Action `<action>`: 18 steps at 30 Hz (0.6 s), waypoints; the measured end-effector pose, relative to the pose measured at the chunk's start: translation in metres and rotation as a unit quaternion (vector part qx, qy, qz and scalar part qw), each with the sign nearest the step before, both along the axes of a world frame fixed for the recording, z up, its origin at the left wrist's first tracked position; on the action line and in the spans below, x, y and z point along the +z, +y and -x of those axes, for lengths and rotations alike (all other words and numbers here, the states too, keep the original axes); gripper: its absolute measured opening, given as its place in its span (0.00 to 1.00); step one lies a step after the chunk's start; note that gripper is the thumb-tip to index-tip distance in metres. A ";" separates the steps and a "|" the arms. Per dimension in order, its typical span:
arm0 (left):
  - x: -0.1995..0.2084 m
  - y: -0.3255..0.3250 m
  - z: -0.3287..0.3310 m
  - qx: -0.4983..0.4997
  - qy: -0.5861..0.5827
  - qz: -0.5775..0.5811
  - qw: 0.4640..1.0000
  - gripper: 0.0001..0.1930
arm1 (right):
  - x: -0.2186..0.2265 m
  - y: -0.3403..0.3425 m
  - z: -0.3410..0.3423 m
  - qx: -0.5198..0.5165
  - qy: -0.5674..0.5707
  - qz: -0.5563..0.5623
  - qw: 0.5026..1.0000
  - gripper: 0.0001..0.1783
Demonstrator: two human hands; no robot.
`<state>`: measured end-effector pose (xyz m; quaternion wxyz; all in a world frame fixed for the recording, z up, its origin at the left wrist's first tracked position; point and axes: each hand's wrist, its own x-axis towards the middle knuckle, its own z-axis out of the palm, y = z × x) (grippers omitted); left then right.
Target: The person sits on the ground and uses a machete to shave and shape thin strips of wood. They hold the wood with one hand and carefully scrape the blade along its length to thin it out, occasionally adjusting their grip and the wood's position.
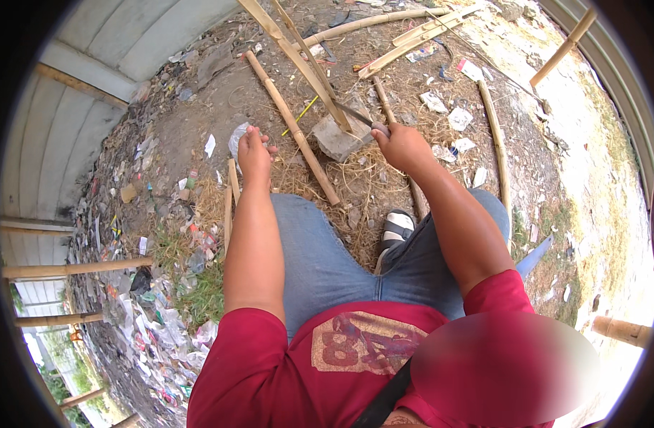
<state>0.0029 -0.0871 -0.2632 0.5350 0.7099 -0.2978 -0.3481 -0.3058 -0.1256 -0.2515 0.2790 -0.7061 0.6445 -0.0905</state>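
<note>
My right hand point(405, 148) is closed round the handle of a machete point(357, 115). Its dark blade reaches left to a tall bamboo piece point(314, 77), which stands tilted with its lower end on a rough concrete block point(333, 140). Toward the top, the bamboo parts into two strips; exactly how the blade sits against it I cannot make out. My left hand point(256, 155) is raised above my left knee, apart from the bamboo. Its fingers are loosely curled and apart, with nothing visible in them. Clear plastic point(237, 140) shows just beside it.
A bamboo pole point(291, 125) lies left of the block. Split bamboo lengths point(420, 39) lie beyond it, and another pole point(495, 143) lies to the right. Litter point(156, 328) covers the ground at left, beside a pale panel wall point(63, 135). A blue saw-like blade point(534, 257) shows behind my right leg.
</note>
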 end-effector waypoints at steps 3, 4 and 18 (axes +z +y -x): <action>0.000 0.002 -0.003 0.011 0.017 0.013 1.000 0.27 | 0.038 0.007 0.006 0.010 0.001 0.022 1.000 0.30; 0.000 0.003 -0.002 0.018 0.029 0.020 0.999 0.27 | 0.045 0.009 0.010 0.018 0.001 0.037 0.999 0.30; 0.136 0.025 0.020 -0.013 -0.041 0.356 0.934 0.24 | -0.023 -0.009 0.007 -0.005 0.006 -0.025 1.000 0.34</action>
